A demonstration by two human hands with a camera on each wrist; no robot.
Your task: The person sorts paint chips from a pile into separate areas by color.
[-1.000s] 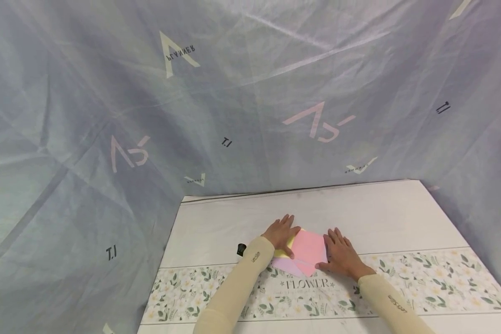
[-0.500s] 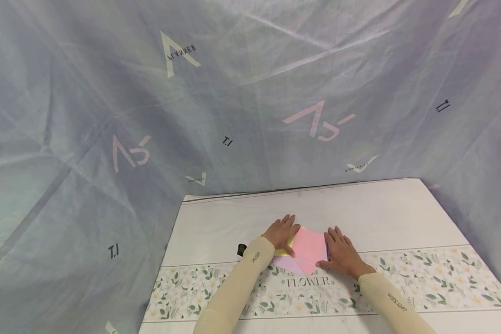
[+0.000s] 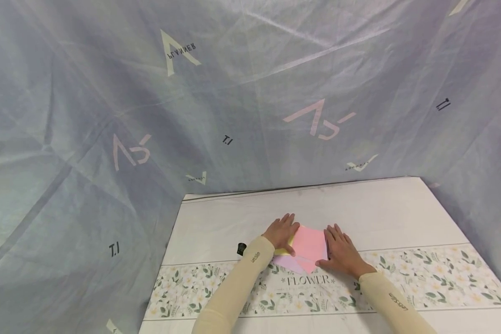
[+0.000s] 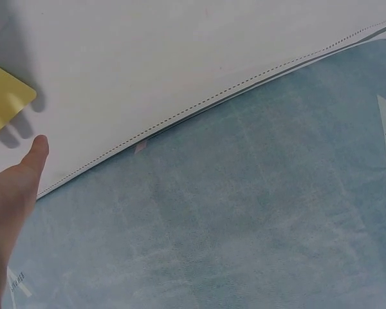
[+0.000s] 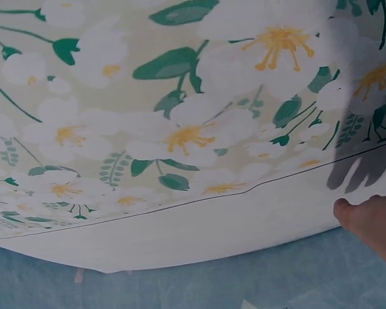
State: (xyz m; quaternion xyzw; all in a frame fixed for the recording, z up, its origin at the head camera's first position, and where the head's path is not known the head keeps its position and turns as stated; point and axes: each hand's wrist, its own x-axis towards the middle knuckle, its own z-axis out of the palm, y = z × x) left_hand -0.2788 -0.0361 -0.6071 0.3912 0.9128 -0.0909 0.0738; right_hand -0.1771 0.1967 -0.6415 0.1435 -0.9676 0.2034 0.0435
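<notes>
Several colored paper sheets lie between my two hands in the head view. A pink sheet (image 3: 310, 243) is on top. Under its left side shows a yellow sheet (image 3: 285, 251), and a lilac sheet (image 3: 288, 263) sticks out at the lower left. My left hand (image 3: 280, 233) rests at the left edge of the papers, fingers straight and thumb over the yellow one. Along the right edge lies my right hand (image 3: 341, 251), its fingers extended and thumb by the pink sheet's lower corner. A yellow sheet corner (image 4: 9, 100) also appears in the left wrist view.
A small black object (image 3: 241, 249) sits left of my left forearm; its kind is unclear. The white tablecloth (image 3: 359, 208) carries a floral band (image 3: 434, 278) with "FLOWER" lettering. Grey-blue fabric (image 3: 250, 102) hangs behind and on both sides.
The tablecloth and papers appear slightly higher in the head view. Both hands keep nearly the same places beside the papers.
</notes>
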